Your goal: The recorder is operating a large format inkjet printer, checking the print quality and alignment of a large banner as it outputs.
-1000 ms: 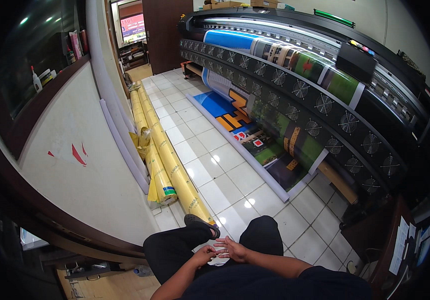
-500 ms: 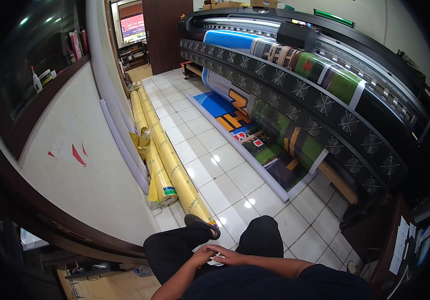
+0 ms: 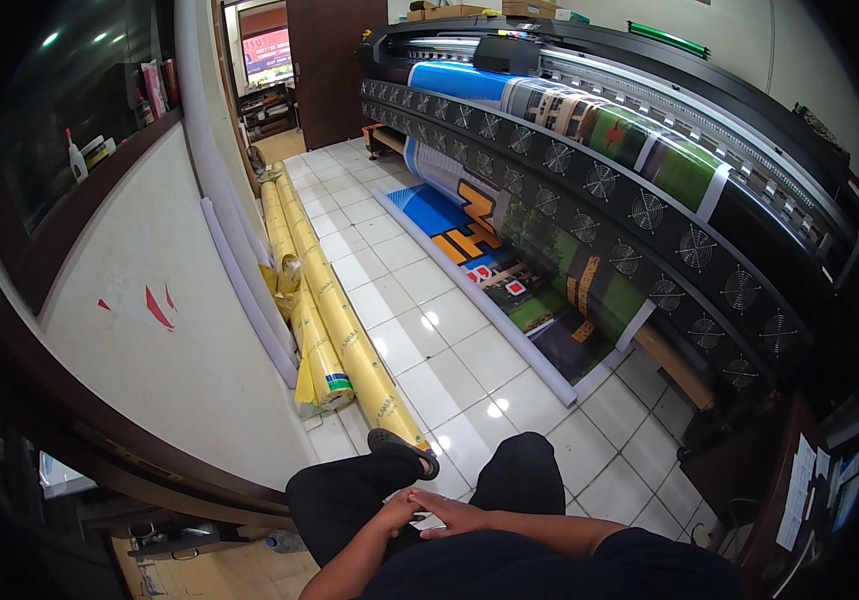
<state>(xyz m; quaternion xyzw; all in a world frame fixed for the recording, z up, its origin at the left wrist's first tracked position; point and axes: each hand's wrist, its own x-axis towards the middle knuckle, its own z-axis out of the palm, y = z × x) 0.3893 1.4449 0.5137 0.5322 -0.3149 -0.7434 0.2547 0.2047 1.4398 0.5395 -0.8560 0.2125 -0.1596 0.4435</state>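
My left hand (image 3: 398, 512) and my right hand (image 3: 455, 515) are brought together in front of my lap, between my dark-trousered knees. The fingers of both are closed and meet at the tips, the right hand's lying over the left's. A small pale patch (image 3: 429, 522) shows between the palms; whether it is a held thing or the floor behind, I cannot make out. Beyond my hands a large-format printer (image 3: 590, 170) stands at the right, its carriage (image 3: 506, 55) near the left end of the rail. A colourful printed banner (image 3: 540, 260) hangs from it down to the floor.
Long yellow-wrapped rolls (image 3: 335, 330) lie on the white tiled floor (image 3: 405, 300) along the left wall, beside pale rolls (image 3: 245, 290). One dark shoe (image 3: 405, 452) touches the tiles near a roll's end. A brown desk with papers (image 3: 800, 490) stands at the right.
The printer's carriage has slid left along its rail. My hands stay together, with the fingers shifted slightly and the pale patch between them changed in shape.
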